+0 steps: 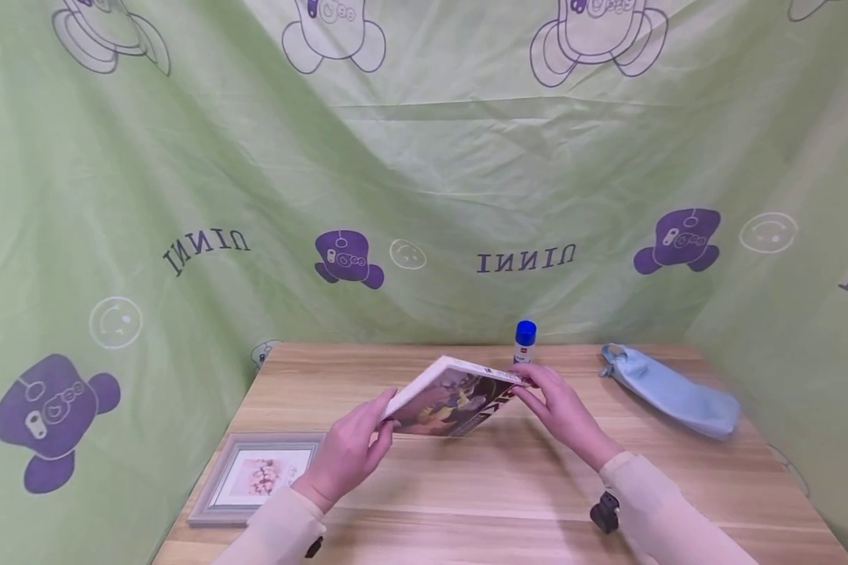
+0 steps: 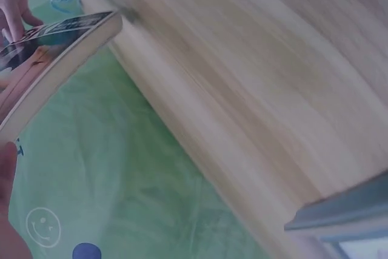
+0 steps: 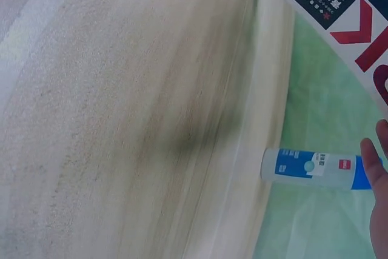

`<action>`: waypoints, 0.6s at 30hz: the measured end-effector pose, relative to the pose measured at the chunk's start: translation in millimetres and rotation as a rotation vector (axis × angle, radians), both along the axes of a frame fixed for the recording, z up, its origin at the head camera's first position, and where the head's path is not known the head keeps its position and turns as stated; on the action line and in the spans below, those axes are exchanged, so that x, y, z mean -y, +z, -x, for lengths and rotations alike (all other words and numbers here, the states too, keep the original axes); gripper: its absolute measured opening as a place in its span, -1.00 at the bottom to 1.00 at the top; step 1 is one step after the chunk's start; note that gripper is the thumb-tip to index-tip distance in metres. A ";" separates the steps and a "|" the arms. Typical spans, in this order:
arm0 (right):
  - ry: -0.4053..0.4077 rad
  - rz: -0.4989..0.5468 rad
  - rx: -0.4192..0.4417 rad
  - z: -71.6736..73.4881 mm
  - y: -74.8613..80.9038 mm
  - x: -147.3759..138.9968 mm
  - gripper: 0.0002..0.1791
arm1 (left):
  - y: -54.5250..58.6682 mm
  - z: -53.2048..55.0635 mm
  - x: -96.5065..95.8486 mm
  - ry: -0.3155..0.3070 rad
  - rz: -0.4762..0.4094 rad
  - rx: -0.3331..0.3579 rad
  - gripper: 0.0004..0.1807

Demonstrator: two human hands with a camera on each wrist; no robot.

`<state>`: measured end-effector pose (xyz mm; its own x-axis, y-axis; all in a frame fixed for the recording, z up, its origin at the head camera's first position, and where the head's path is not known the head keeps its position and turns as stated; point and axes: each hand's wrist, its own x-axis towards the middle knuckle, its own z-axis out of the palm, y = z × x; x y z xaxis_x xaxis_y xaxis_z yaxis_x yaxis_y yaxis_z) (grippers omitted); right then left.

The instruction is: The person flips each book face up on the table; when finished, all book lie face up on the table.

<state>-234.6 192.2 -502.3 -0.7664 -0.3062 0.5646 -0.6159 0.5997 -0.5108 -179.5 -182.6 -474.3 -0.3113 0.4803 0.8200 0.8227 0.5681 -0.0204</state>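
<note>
Now left hand point(image 1: 349, 447) and right hand point(image 1: 561, 404) are gripping 1 book point(image 1: 452, 400).
Head: it is tilting above the table point(image 1: 466, 502); holding up seems the step, next needing firmness. Left wrist: its edge point(image 2: 66, 70) is showing. Right wrist: a bottle point(image 3: 309, 168) is standing nearby.

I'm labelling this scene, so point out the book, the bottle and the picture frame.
Book point(image 1: 451, 403): head view, on its printed cover.
Bottle point(image 3: 312, 168): right wrist view, on its side.
Picture frame point(image 1: 261, 476): head view, on the picture inside.
</note>
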 end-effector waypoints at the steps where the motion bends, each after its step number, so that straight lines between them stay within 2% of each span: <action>1: -0.003 0.003 0.006 -0.3 0.3 -0.1 -0.59 | -0.3 -0.4 0.0 0.000 -0.015 0.022 -0.51; 4: -0.013 0.012 0.033 -2.0 1.9 -0.3 -0.59 | -0.6 -1.2 -0.1 0.003 -0.038 0.083 -0.50; 12: -0.021 0.017 0.072 -3.8 1.2 -1.6 -0.58 | -1.8 2.1 -1.4 0.005 -0.069 0.182 -0.54; 18: -0.008 0.011 0.055 -4.3 1.1 -2.1 -0.57 | -2.6 4.1 -2.0 0.019 -0.129 0.322 -0.42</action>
